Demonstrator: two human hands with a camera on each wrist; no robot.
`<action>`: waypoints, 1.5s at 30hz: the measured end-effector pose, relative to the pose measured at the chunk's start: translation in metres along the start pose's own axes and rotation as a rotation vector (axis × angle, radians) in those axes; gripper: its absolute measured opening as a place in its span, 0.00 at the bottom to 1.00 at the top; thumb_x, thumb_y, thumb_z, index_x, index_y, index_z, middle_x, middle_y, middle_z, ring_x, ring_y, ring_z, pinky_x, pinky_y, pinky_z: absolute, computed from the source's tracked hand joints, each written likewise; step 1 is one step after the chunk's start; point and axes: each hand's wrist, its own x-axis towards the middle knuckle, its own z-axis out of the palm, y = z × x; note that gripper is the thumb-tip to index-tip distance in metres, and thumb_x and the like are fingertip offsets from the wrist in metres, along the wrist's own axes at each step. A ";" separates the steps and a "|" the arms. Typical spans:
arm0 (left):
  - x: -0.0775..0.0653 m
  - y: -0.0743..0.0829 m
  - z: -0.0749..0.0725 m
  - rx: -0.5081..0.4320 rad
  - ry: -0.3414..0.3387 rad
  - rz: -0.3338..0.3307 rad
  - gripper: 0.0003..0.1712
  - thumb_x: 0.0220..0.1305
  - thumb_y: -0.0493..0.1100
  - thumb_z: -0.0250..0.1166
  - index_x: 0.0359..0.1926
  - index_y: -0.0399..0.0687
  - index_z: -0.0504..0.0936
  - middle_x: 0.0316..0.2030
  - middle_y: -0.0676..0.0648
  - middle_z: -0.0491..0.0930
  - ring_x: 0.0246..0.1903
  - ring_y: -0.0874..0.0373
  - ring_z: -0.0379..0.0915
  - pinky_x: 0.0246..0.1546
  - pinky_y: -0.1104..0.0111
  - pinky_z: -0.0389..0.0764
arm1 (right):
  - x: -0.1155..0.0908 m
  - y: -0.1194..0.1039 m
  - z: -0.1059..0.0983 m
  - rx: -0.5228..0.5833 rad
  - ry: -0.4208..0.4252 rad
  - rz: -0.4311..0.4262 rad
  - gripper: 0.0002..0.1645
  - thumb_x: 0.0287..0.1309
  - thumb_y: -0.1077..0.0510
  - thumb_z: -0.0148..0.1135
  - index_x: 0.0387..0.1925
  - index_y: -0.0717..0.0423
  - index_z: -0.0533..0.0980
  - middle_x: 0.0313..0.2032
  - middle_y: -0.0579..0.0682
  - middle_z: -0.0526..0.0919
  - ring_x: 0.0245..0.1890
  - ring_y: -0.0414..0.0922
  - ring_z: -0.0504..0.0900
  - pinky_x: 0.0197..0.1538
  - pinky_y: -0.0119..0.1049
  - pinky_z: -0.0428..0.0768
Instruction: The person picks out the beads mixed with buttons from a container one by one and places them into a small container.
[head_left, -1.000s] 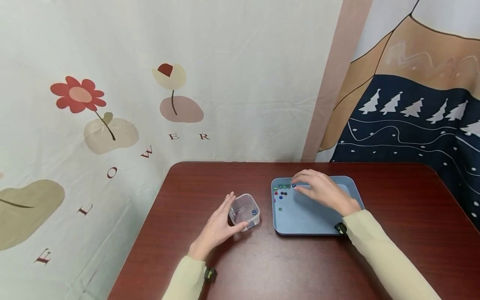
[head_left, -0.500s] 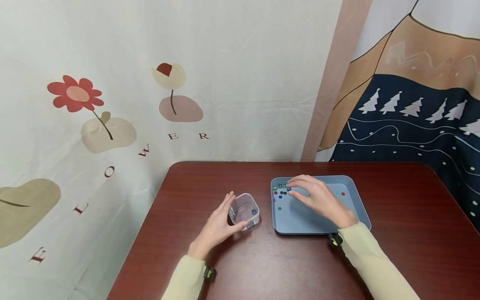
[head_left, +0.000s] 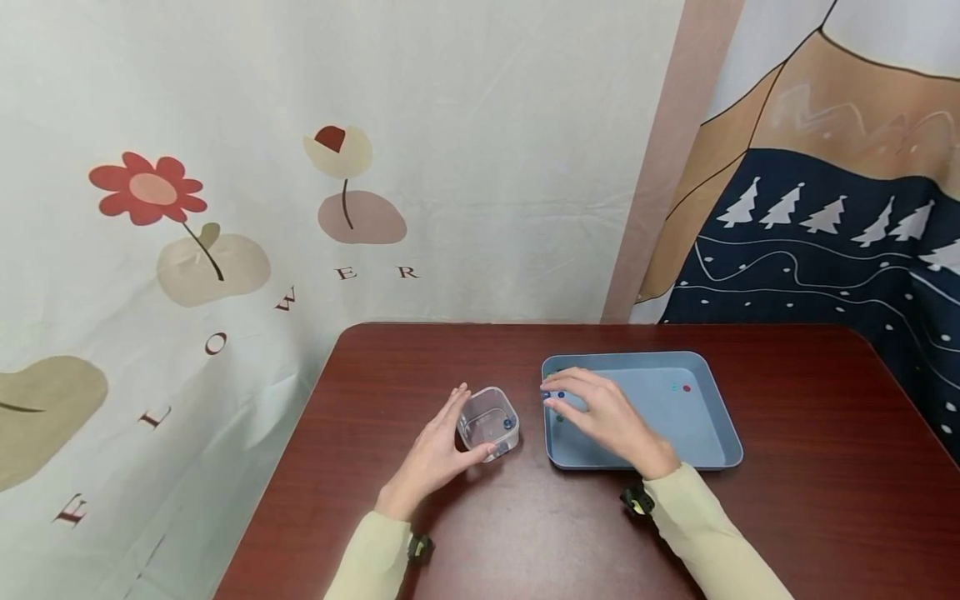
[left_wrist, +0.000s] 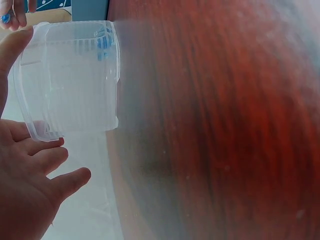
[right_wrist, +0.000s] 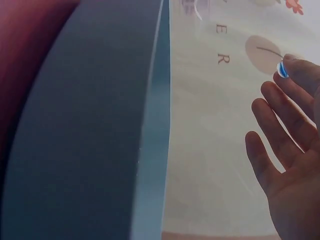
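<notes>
My left hand (head_left: 432, 464) holds a clear plastic box (head_left: 491, 421) on the table, thumb on the near side and fingers on the far side. One blue marble (head_left: 508, 423) shows inside, at the box's right corner. Over the left edge of the blue tray (head_left: 675, 429), my right hand (head_left: 603, 414) pinches a blue marble (right_wrist: 283, 69) between thumb and index finger. Its other fingers are spread apart in the right wrist view. Beneath this hand another dark blue marble (head_left: 561, 395) lies in the tray; the hand hides most of the marbles near there.
At the tray's right side lies a small red piece (head_left: 687, 388), beside faint greenish specks. The dark red wooden table (head_left: 525, 533) reaches back to a printed curtain (head_left: 487, 167). A strip of table separates the box from the tray.
My right hand has moved left and nearer from the tray's back row, carrying the blue marble to the tray's left edge. The left hand and the box have stayed put.
</notes>
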 end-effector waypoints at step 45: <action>0.001 -0.002 0.000 -0.025 -0.004 0.019 0.57 0.58 0.60 0.76 0.78 0.35 0.62 0.79 0.38 0.56 0.76 0.43 0.56 0.71 0.46 0.65 | 0.025 -0.006 0.060 -0.109 -0.147 -0.143 0.11 0.67 0.56 0.70 0.48 0.56 0.88 0.48 0.46 0.87 0.50 0.43 0.84 0.54 0.40 0.82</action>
